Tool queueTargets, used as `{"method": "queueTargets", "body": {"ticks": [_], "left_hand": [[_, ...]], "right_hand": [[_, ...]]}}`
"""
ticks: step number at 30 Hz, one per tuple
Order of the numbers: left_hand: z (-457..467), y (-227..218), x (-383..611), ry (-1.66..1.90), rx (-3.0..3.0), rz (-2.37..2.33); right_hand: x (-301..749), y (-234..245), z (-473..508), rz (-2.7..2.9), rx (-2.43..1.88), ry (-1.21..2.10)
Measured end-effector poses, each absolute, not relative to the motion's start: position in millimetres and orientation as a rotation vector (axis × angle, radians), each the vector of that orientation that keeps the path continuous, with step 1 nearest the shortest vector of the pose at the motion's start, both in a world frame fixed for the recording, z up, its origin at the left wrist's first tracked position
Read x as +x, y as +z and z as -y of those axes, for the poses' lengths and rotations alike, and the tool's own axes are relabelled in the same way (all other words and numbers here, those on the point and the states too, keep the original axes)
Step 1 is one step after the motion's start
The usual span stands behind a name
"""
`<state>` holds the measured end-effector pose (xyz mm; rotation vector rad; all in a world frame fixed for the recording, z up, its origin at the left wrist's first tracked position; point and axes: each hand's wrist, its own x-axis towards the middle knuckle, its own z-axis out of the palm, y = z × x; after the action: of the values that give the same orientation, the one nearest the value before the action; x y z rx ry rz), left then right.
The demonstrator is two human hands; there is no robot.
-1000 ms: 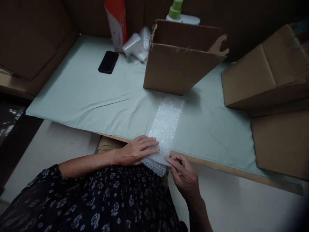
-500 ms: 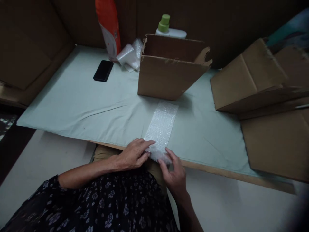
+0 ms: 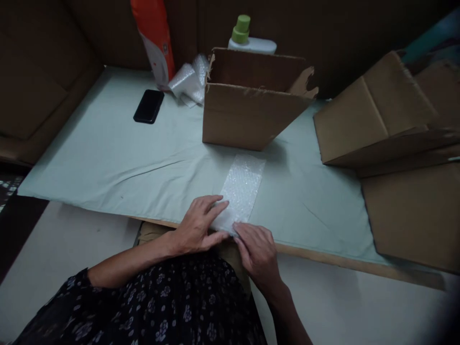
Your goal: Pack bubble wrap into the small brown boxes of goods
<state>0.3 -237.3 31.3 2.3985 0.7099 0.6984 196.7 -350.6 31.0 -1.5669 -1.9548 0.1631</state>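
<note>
A clear strip of bubble wrap (image 3: pixel 244 184) lies on the pale green cloth, its near end at the table's front edge. My left hand (image 3: pixel 201 223) rests along the strip's left side, fingers stretched out and apart, with the thumb by the near end. At the near right corner, my right hand (image 3: pixel 256 249) has thumb and fingers pressed together on the bubble wrap. The very edge of the strip is partly hidden by the fingers.
Beyond the strip stands an open cardboard box (image 3: pixel 239 115), a green-capped bottle (image 3: pixel 251 44) behind it. A black phone (image 3: pixel 148 106), an orange-and-white pack (image 3: pixel 154 43) and crumpled bubble wrap (image 3: pixel 187 84) lie left of it. More cardboard boxes (image 3: pixel 413 211) stand on the right.
The near end of the bubble wrap, lifted and bunched before, now lies flatter. My right hand has closed on its corner, and my left fingers have spread. The view has shifted slightly.
</note>
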Motion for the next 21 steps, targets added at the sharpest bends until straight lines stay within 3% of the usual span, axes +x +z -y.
{"method": "queueTargets", "body": {"ticks": [5, 9, 12, 16, 19, 21], "left_hand": [[229.4, 39.6, -2.9, 0.481, 2.370, -0.473], [220.0, 34.2, 19.9, 0.375, 2.367, -0.760], [213.0, 30.0, 29.9, 0.441, 2.413, -0.812], [212.1, 33.9, 16.2, 0.625, 2.385, -0.586], [215.7, 41.4, 2.5, 0.566, 2.282, -0.556], [215.8, 44.1, 2.3, 0.476, 2.235, -0.676]], "right_hand": [[200.4, 29.9, 339.3, 1.733, -1.589, 0.460], [196.0, 23.4, 341.3, 1.665, -1.725, 0.003], [194.0, 20.5, 343.1, 1.807, -1.723, -0.100], [199.4, 19.7, 337.7, 1.851, -1.684, 0.066], [206.4, 21.2, 330.4, 1.710, -1.661, 0.352], [209.4, 22.7, 326.2, 1.696, -1.675, 0.365]]}}
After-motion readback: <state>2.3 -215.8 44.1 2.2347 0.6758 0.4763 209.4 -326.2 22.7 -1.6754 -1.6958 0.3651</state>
